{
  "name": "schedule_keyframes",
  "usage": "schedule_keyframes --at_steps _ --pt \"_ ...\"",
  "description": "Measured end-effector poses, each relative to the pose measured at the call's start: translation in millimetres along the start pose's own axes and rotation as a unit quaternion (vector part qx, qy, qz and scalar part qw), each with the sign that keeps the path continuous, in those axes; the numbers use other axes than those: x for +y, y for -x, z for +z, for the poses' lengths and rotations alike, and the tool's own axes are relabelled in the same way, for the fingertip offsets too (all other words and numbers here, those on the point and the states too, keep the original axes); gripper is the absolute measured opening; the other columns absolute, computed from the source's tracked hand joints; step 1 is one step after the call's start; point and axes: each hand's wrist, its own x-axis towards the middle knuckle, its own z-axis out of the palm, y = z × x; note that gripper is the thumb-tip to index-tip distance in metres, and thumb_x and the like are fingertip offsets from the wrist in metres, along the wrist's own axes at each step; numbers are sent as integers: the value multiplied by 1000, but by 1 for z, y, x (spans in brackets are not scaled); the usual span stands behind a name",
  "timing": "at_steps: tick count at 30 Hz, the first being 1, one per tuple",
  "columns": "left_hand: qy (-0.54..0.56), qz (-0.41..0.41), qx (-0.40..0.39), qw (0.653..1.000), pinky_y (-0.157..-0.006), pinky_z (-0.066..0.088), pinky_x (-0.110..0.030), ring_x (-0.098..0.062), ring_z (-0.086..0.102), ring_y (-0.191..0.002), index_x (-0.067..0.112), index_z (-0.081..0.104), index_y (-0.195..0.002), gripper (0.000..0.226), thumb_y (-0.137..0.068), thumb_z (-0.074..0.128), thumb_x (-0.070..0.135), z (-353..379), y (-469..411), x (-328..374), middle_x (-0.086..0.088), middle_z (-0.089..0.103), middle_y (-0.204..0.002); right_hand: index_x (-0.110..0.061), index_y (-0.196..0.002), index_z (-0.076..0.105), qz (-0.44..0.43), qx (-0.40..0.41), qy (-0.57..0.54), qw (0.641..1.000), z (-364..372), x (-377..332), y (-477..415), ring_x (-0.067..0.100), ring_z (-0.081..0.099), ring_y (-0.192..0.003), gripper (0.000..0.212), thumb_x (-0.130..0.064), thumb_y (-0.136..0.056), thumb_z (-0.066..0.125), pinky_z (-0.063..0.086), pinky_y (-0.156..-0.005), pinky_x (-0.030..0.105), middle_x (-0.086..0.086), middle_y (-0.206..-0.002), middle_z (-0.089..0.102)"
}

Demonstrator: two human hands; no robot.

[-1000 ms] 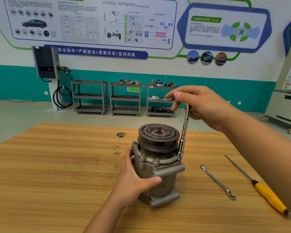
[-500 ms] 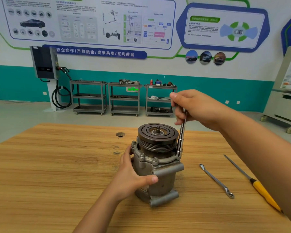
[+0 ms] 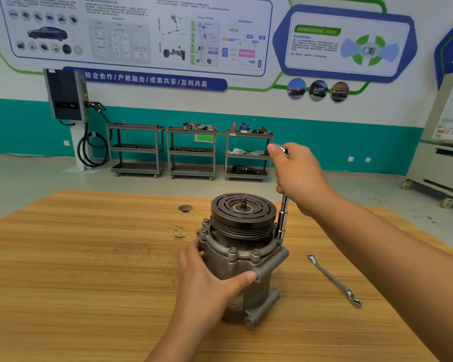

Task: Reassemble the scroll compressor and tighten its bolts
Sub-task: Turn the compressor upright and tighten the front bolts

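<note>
A grey metal scroll compressor (image 3: 242,259) stands upright on the wooden table (image 3: 89,270), its dark grooved pulley on top. Several bolts sit around its flange. My left hand (image 3: 207,280) grips the housing from the left, thumb across the front. My right hand (image 3: 297,176) grips the top of a chrome socket wrench (image 3: 282,220), which stands nearly upright with its socket down on a bolt at the flange's right rear.
A double-ended ring spanner (image 3: 335,280) lies on the table right of the compressor. A small hole (image 3: 185,208) marks the tabletop behind it. Three metal trolleys (image 3: 192,152) line the far wall, with a wall charger (image 3: 66,95) at the left.
My right hand has turned on the wrench top, its fingers swinging from left of the handle to above it. The yellow-handled screwdriver has left the view as the camera shifted.
</note>
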Motion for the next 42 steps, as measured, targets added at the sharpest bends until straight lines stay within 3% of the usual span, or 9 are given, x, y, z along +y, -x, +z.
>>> schedule_keyframes --at_steps 5,9,13,16,21,24,35,38,42 --pt "-37 -8 91 995 -109 29 -36 -17 25 -132 17 21 -146 118 -54 81 60 22 26 10 3 26 -135 -18 -66 38 -7 76 44 996 8 8 -8 14 40 -59 39 -34 -102 39 30 -50 30 -2 -65 40" --pt "-53 -9 90 994 -111 28 -37 -22 27 -133 12 29 -142 116 -50 85 57 31 48 17 -1 27 -138 -18 -64 36 -7 92 49 995 12 12 -14 8 34 -56 41 -33 -102 39 22 -47 27 -2 -64 40" --pt "-93 26 102 990 -98 41 -44 -34 45 -120 8 50 -128 121 -32 51 81 23 66 18 3 30 -120 -19 -65 35 -27 57 41 997 16 9 -15 9 34 -54 40 -35 -102 39 21 -48 28 -3 -62 38" --pt "-43 41 122 991 -103 33 -44 -30 37 -126 21 45 -123 101 -40 72 72 6 52 8 1 32 -123 -20 -66 35 -37 46 34 998 14 10 -14 10 36 -54 39 -35 -102 39 26 -49 28 -3 -62 39" --pt "3 8 -107 994 -114 20 -34 -8 16 -141 39 -11 -149 151 -35 83 64 -35 -2 4 15 10 -157 -20 -67 37 -52 35 24 998 11 9 -11 10 40 -54 38 -35 -102 39 35 -52 23 -4 -61 42" --pt "9 5 -255 967 -113 24 -28 -3 22 -137 36 -12 -151 161 -26 84 72 -51 -25 6 16 14 -158 -19 -70 40 -54 5 10 998 11 10 -11 18 43 -61 36 -35 -101 39 38 -60 36 0 -65 45" --pt "27 35 -214 976 -109 34 -27 -6 35 -133 30 16 -152 163 -9 71 87 -49 -26 -1 14 32 -147 -11 -78 45 -21 134 21 991 29 9 -19 6 37 -58 30 -28 -102 40 33 -47 10 -4 -67 42" --pt "32 40 -221 974 -114 32 -33 -6 35 -134 32 21 -149 157 -10 71 87 -49 -27 -1 15 34 -146 -13 -91 53 40 57 -116 991 19 11 -24 11 39 -54 21 -25 -102 39 33 -52 23 -3 -61 44" --pt "68 38 -233 969 -103 40 -22 -2 42 -129 48 28 -132 134 -11 75 83 -47 -30 -7 19 39 -142 -15 -100 61 90 -182 -365 908 -12 19 -28 8 38 -40 23 -19 -99 38 34 -45 21 -4 -47 46"
